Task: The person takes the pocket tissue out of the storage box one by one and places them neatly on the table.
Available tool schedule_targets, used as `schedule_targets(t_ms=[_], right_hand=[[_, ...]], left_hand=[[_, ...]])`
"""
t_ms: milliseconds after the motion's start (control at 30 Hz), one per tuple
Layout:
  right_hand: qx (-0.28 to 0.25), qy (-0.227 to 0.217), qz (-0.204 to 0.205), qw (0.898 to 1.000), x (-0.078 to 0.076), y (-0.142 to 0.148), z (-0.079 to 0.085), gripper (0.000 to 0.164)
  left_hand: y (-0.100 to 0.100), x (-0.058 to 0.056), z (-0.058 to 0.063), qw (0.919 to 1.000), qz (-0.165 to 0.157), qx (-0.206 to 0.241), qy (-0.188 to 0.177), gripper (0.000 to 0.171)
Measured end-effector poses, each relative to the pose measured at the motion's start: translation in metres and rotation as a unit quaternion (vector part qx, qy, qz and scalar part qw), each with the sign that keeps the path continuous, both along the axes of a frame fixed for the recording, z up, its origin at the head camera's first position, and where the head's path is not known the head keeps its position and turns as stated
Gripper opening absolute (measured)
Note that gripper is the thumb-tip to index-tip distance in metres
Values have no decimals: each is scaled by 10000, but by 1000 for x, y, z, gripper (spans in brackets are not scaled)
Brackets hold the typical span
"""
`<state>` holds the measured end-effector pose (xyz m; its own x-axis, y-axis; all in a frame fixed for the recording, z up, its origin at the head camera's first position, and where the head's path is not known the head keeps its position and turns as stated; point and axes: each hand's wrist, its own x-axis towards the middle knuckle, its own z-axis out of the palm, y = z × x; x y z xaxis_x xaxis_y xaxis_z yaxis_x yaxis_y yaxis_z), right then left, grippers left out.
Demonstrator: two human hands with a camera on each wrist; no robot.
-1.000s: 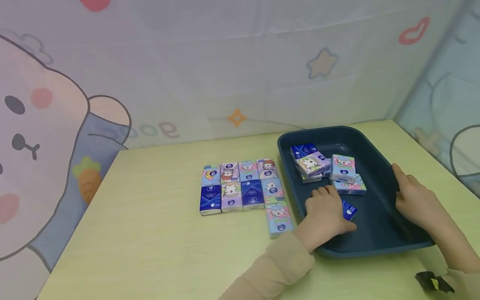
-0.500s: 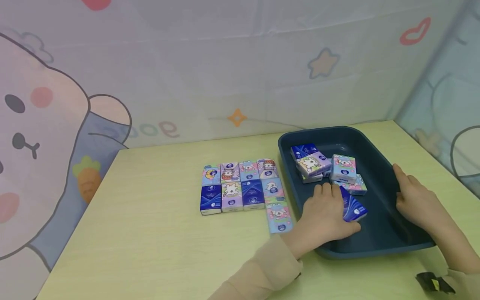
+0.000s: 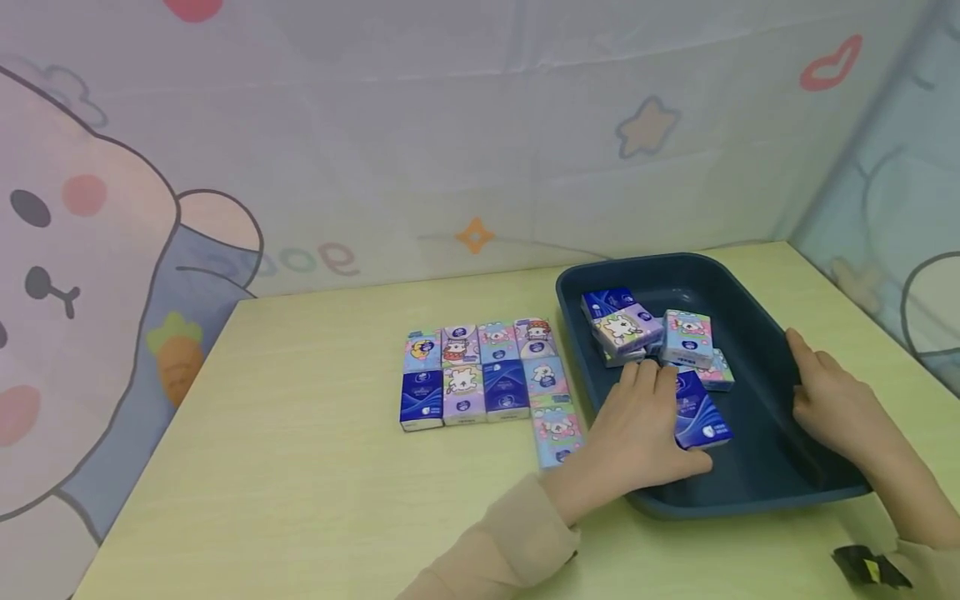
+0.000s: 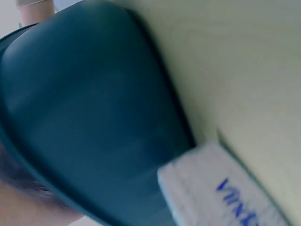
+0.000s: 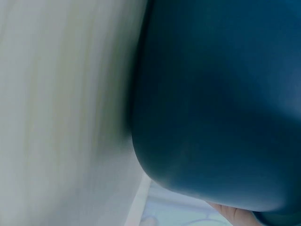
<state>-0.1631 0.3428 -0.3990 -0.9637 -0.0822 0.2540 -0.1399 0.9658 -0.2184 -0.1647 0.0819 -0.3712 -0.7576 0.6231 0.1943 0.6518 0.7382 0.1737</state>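
In the head view my left hand (image 3: 626, 437) reaches over the near left side of a dark teal tray (image 3: 757, 433). It grips a dark blue tissue pack (image 3: 699, 408) between thumb and fingers; the pack's left part is hidden behind the hand. My right hand (image 3: 836, 404) holds the tray's right rim. Inside the tray, beyond the left hand, lie more tissue packs, among them a purple pack (image 3: 625, 327) and a pink-and-blue pack (image 3: 687, 335). The left wrist view shows the tray's outer wall (image 4: 94, 103) and the white side of a tissue pack (image 4: 216, 188).
Left of the tray, tissue packs stand side by side in two rows on the pale wooden table (image 3: 300, 467), such as a blue pack (image 3: 506, 388). A pink-and-blue pack (image 3: 557, 433) extends the right end toward me. A patterned cloth (image 3: 375, 142) hangs behind the table.
The dark blue pack has come further into view and turned in my left hand, which has shifted slightly to the left. My right hand stays on the tray's rim.
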Motion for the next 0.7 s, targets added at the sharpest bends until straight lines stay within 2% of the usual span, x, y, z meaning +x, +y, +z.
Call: schedule_targets(t_ms=[200, 333, 533, 700], right_hand=[[32, -40, -54, 10000, -1, -1, 0, 69], [26, -44, -50, 10000, 0, -1, 0, 69], [4, -89, -42, 10000, 1, -1, 0, 69], [0, -78, -41, 10000, 0, -1, 0, 69]], left_hand=[[-12, -1, 11, 9996, -108, 114, 223, 88], [-23, 0, 18, 9992, -165, 326, 164, 83], [-43, 1, 23, 9985, -161, 502, -137, 83], [-61, 0, 27, 9958, -33, 704, -587, 87]])
